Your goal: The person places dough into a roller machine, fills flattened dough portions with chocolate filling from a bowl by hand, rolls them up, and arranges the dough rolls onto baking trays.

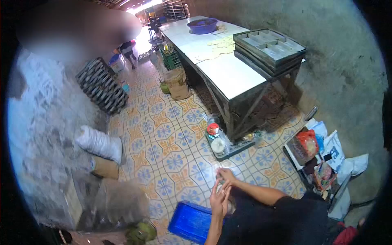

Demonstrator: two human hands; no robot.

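Both hands meet low in the view, in front of my dark shirt and above the tiled floor. My left hand [219,199] comes up from below with its fingers stretched toward the other hand. My right hand [226,176] reaches in from the right with its fingers curled, touching or nearly touching the left fingertips. Something small may lie between them, but I cannot make it out. A pale powdery patch shows on the floor just beyond the hands. Beside my left forearm lies a blue plastic tray [190,222].
A white-topped table [234,79] carries stacked metal pans [269,51], flattened dough [222,47] and a purple basin [203,26]. A crate of containers [232,151] sits by its leg. Bags [335,151] line the right wall; a white sack [100,143] and stacked racks [102,85] stand left.
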